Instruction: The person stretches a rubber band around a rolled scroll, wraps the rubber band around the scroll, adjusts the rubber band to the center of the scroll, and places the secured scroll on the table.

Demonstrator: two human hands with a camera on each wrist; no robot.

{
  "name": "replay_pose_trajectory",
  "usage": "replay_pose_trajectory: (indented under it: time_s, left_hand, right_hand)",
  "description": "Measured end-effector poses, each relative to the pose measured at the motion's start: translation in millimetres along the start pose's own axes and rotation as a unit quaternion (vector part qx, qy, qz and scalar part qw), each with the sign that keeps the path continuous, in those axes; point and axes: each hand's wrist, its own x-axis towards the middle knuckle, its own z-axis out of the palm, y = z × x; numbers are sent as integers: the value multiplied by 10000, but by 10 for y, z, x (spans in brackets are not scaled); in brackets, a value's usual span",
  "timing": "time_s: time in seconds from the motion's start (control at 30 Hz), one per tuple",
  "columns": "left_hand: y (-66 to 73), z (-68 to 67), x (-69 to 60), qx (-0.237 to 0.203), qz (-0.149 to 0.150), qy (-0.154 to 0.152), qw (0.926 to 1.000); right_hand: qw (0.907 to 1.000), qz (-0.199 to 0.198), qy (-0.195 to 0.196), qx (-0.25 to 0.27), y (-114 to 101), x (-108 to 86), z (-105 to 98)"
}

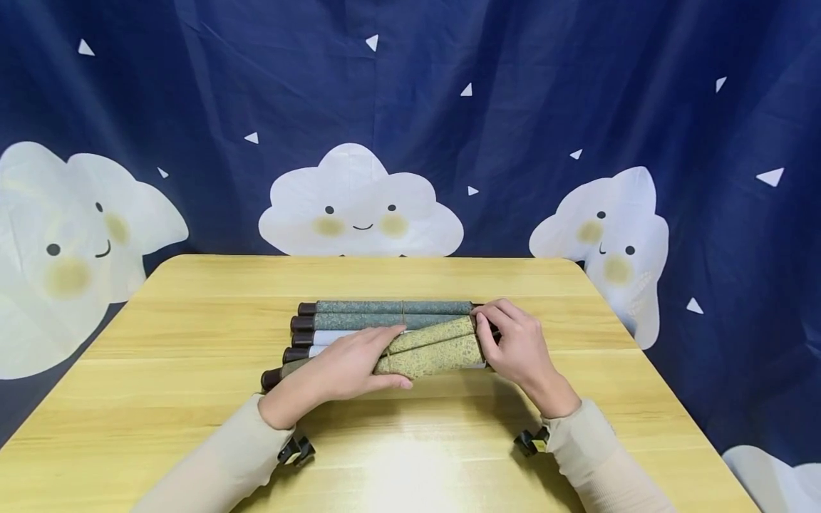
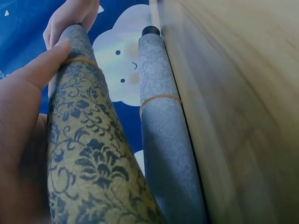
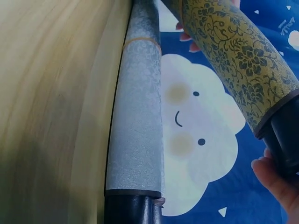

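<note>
Both hands hold a yellow scroll [image 1: 432,349] with a dark floral pattern, a thin band round it, raised above the table and slanting up to the right. My left hand [image 1: 349,362] grips it left of the middle, its thumb along the near side. At the right end, my right hand [image 1: 518,349] holds it by the dark knobs [image 3: 285,130]. Behind it lie a light-blue scroll [image 1: 330,338] and a teal scroll [image 1: 359,322], side by side with dark knobs at their left ends. The left hand and yellow scroll hide part of the light-blue one.
The scrolls are on a light wooden table [image 1: 192,342]. Behind it hangs a dark blue curtain [image 1: 410,85] printed with white clouds and small triangles. A small black device [image 1: 296,451] is strapped at the left wrist, another [image 1: 531,442] at the right.
</note>
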Motion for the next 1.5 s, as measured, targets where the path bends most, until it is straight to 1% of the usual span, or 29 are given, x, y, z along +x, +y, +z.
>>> replay_pose_trajectory:
  time_s: [0.1,0.27,0.33,0.47,0.67,0.83,1.0,1.07,1.17,1.3,1.4,1.5]
  left_hand:
    - [0,-16,0,60,-45,-89,9999]
    - [-4,-59,-15,94,-245,-281,9993]
    - [-7,-73,-25,111,-271,-329,9990]
    - [-18,-87,-41,164,-255,-309,9991]
    - [-40,-91,-46,288,-295,-295,9987]
    - [-38,-79,-40,220,-307,-343,9987]
    - [-31,-44,-20,38,-260,-290,9992]
    - [-30,-33,-9,2,-254,-286,9993]
    - [-39,-21,-11,-62,-332,-354,9988]
    - [-71,0,-53,-130,-469,-503,9975]
    - [-96,3,-92,-65,-369,-520,9979]
    - [-104,-3,-116,11,-105,-400,9991]
  right_hand:
    - [10000,-35,-50,-19,8,7,-8]
    - [9999,-44,-84,-102,59,1,-29]
    - [9999,-28,-86,-110,81,-3,-39]
    - [9999,14,-139,-101,121,-4,-50]
    - [9999,24,-101,1,173,-15,-43]
    - [10000,12,-51,6,178,-14,-40]
    - [10000,-6,0,-11,174,-8,-36]
    - [10000,15,-47,-18,179,-9,-48]
    - [9999,49,-160,-22,192,-14,-68]
    - [9996,102,-259,31,197,-47,-100]
    - [9994,178,-299,66,190,-79,-126]
    - [9988,310,-365,97,186,-103,-148]
